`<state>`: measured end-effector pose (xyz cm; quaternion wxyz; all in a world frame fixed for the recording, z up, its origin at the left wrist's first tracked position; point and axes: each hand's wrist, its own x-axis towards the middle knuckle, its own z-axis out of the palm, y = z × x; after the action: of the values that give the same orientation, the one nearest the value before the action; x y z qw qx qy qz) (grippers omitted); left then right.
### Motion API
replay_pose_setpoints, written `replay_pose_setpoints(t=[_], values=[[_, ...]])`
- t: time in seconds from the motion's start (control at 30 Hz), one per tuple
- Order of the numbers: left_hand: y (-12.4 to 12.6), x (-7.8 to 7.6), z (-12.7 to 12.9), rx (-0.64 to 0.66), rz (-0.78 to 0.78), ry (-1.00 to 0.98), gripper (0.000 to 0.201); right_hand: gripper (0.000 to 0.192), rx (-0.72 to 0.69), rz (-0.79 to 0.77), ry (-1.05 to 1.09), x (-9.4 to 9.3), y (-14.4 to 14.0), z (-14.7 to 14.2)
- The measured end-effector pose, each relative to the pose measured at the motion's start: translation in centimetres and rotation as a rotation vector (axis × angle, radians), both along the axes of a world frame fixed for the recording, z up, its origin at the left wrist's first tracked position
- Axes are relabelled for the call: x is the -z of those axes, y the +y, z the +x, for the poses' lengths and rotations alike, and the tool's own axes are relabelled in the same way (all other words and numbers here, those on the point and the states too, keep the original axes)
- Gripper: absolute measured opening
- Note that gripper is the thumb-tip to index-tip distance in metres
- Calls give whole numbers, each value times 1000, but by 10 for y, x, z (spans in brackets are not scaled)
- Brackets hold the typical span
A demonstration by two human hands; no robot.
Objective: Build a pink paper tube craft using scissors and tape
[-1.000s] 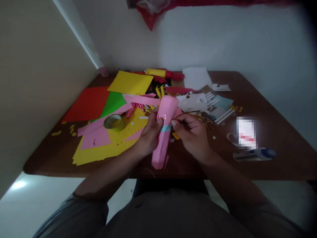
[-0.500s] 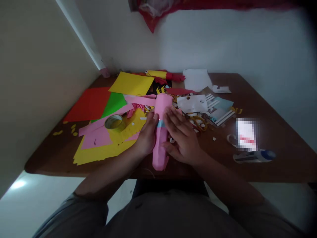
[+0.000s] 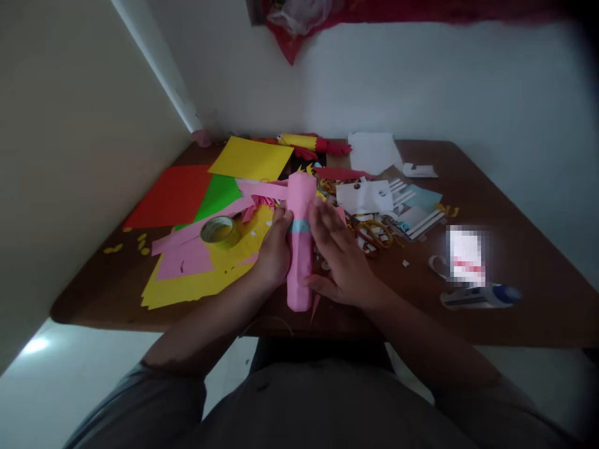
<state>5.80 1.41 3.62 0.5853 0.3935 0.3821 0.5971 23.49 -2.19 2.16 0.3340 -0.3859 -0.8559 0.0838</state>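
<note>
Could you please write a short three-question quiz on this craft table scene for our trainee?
1. True or false: both hands touch the pink paper roll.
2. Which lies nearest the left hand: A) the tape roll, B) the glue bottle, C) the white sheet?
3. What colour is the band around the roll?

Key: 1 true: the right hand presses its side. 2 A. 3 light blue.

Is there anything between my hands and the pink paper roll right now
Nothing visible. The left hand wraps the pink paper roll from its left side and the right hand presses against its right side, both touching it directly above the table.
</note>
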Motion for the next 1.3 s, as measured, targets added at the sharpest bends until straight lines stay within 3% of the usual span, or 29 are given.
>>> replay_pose_setpoints(t=[0.1,0.23,0.4,0.47,0.53,0.63,0.73,0.83,0.9,1.07,1.3], values=[[4,0,1,-63,74,59,18,113,-7,-20,-94,2,1,-4],[6,1,5,-48,44,-10,14,113,-53,-20,-61,7,5,-4],[7,3,4,59,7,-101,32,105,-127,-67,46,8,8,1],[9,3,-2,157,-54,-89,41,101,-118,-66,136,5,12,8],[12,1,-11,343,-126,-102,49,94,-20,-38,255,0,18,21],[17,-4,-21,551,-145,-172,58,69,343,-65,268,-6,32,49],[20,-8,-24,604,-143,-224,59,48,675,-379,-159,-6,48,78],[21,-8,-24,652,-199,-262,56,37,692,-588,-414,-2,57,94],[22,-6,-25,636,-245,-276,57,38,645,-633,-432,2,59,96],[26,-5,-26,460,-316,-195,60,43,611,-692,-434,-1,60,95],[33,-25,-26,418,-259,-70,63,24,661,-705,-409,-7,67,91]])
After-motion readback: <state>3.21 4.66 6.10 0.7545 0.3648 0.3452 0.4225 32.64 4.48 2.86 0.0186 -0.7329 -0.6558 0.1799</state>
